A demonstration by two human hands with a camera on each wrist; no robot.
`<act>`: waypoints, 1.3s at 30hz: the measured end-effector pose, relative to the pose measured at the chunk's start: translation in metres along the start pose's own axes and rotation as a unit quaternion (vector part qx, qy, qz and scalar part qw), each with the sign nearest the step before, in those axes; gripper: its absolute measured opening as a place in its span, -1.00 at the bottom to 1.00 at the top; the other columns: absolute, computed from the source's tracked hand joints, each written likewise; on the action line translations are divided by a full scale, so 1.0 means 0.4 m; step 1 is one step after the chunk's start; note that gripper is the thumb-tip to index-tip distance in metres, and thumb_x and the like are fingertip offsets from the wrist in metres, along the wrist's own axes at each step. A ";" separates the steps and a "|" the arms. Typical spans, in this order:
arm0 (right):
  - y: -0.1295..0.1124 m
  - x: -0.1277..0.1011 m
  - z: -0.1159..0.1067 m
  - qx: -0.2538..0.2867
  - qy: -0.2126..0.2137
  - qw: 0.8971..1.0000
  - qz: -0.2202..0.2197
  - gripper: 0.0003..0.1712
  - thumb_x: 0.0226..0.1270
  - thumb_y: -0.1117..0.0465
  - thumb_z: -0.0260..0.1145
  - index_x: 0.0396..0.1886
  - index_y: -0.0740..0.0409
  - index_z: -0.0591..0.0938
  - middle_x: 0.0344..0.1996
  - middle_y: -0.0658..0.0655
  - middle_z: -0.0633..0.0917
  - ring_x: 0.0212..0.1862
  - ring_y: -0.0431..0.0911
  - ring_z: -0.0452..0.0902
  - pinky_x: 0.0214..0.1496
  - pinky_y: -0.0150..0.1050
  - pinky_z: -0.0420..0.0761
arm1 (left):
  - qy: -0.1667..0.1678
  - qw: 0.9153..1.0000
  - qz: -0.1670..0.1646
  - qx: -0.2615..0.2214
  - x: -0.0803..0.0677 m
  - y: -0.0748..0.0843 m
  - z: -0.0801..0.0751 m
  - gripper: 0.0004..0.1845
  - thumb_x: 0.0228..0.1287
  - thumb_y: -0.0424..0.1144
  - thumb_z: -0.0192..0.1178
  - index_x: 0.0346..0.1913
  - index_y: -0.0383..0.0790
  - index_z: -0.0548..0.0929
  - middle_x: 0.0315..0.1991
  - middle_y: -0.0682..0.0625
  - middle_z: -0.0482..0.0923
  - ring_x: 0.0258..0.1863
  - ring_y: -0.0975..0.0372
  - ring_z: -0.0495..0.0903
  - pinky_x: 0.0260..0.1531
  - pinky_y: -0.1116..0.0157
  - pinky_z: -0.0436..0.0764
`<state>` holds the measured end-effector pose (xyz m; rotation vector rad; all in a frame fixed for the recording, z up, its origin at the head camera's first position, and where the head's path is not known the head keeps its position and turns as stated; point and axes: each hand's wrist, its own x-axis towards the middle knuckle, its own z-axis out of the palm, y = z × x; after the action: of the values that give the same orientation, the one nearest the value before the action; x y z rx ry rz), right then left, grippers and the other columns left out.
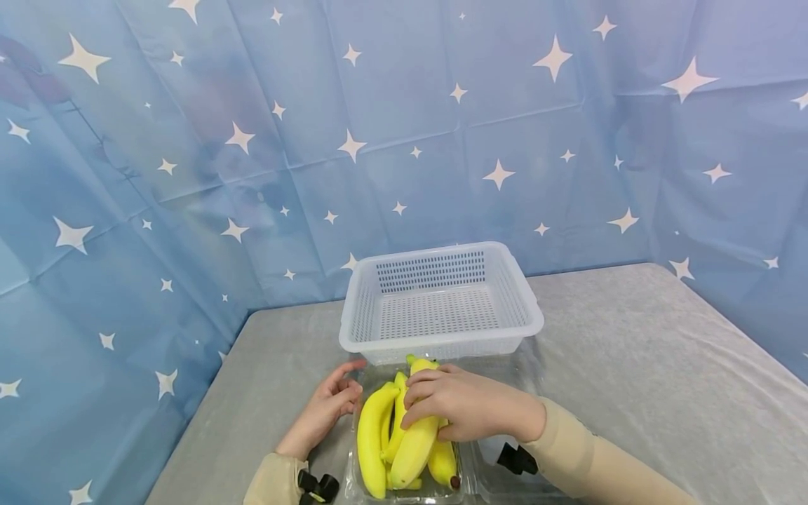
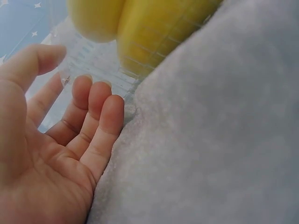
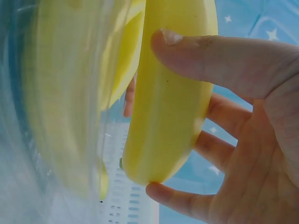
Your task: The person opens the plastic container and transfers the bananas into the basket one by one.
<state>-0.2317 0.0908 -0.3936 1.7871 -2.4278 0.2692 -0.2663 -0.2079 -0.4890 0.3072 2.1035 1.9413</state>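
Currently the right hand [image 1: 463,403] is curling thumb and fingers [image 3: 219,60] round one banana [image 1: 413,442] of a yellow bunch [image 1: 379,438]; the bunch is lying in a clear plastic clamshell container [image 1: 410,491] at the near table edge; the left hand [image 1: 325,410] is resting with relaxed, uncurled fingers against the container's left wall, holding nothing; a white perforated basket [image 1: 442,298] is sitting just behind the container on the grey tablecloth [image 1: 631,351].
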 end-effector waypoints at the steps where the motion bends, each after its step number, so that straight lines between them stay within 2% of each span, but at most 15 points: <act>1: -0.001 -0.001 -0.002 0.000 -0.001 1.000 0.002 -0.45 0.04 0.24 0.52 0.07 -0.25 0.65 0.02 -0.21 0.57 0.27 -0.15 0.33 0.11 -0.05 0.47 | -0.001 1.000 0.000 0.000 0.000 -0.001 -0.001 -0.47 0.41 -0.30 0.12 0.38 -0.24 0.29 -0.30 -0.06 0.48 -0.44 0.23 0.52 -0.33 0.31 0.60; 17: -0.012 -0.014 -0.023 0.000 0.014 1.000 -0.009 -0.43 0.02 0.20 0.55 0.09 -0.22 0.63 0.05 -0.18 0.56 0.29 -0.10 0.32 0.15 -0.03 0.47 | 0.001 1.000 -0.005 -0.008 0.002 0.002 0.003 -0.48 0.42 -0.30 0.11 0.39 -0.19 0.30 -0.29 -0.07 0.49 -0.44 0.23 0.52 -0.33 0.31 0.60; 39: -0.016 -0.030 -0.050 -0.001 0.058 0.998 -0.031 -0.44 0.05 0.20 0.55 0.09 -0.19 0.62 0.06 -0.12 0.57 0.28 -0.09 0.34 0.14 -0.04 0.47 | -0.002 1.000 -0.006 -0.011 0.001 0.000 0.000 -0.47 0.40 -0.30 0.12 0.39 -0.19 0.29 -0.29 -0.07 0.50 -0.45 0.23 0.53 -0.34 0.31 0.60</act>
<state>-0.2225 0.1042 -0.3761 1.7895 -2.2879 0.3536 -0.2668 -0.2076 -0.4891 0.2928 2.0759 1.9544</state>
